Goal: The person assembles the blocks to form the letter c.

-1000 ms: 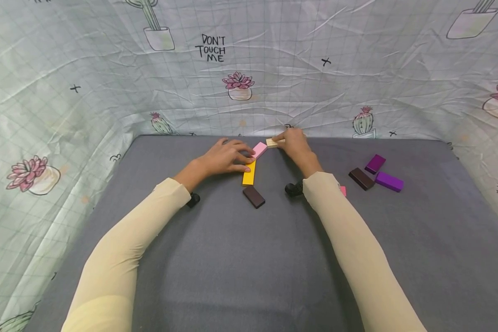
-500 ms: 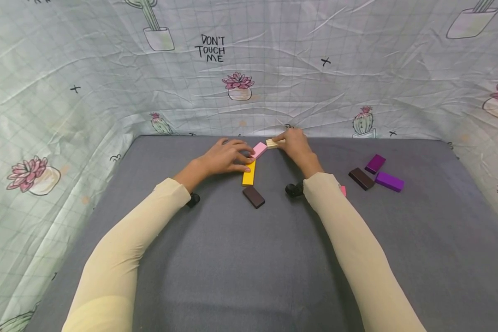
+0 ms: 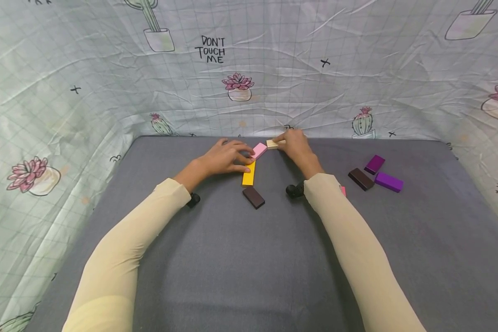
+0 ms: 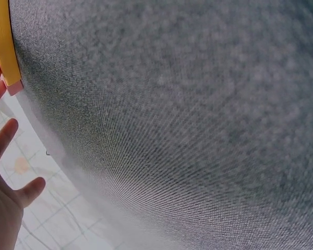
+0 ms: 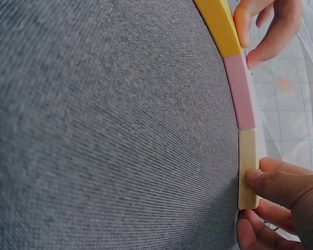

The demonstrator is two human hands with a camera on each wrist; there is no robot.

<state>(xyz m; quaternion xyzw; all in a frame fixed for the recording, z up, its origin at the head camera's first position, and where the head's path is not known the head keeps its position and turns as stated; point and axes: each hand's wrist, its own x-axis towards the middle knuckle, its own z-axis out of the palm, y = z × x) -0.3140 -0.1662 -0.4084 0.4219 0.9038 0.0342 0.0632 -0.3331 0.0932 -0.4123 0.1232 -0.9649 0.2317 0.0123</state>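
Observation:
In the head view, a yellow block (image 3: 249, 176), a pink block (image 3: 259, 150) and a pale wooden block (image 3: 271, 144) form a curved line on the grey surface, ends meeting or nearly so. My left hand (image 3: 227, 157) lies at the line's left side, its fingertips touching the yellow and pink blocks, fingers spread and loosely bent. Thumb and fingers of my right hand (image 3: 295, 146) pinch the pale block at the far end, which the right wrist view shows lying in line with the pink one. A dark brown block (image 3: 254, 197) sits at the yellow block's near end.
To the right lie another dark brown block (image 3: 361, 179), a dark purple block (image 3: 375, 164) and a violet block (image 3: 388, 182). A pinkish-red block (image 3: 343, 190) is mostly hidden by the right sleeve. A patterned cloth (image 3: 290, 92) rises behind the surface's far edge.

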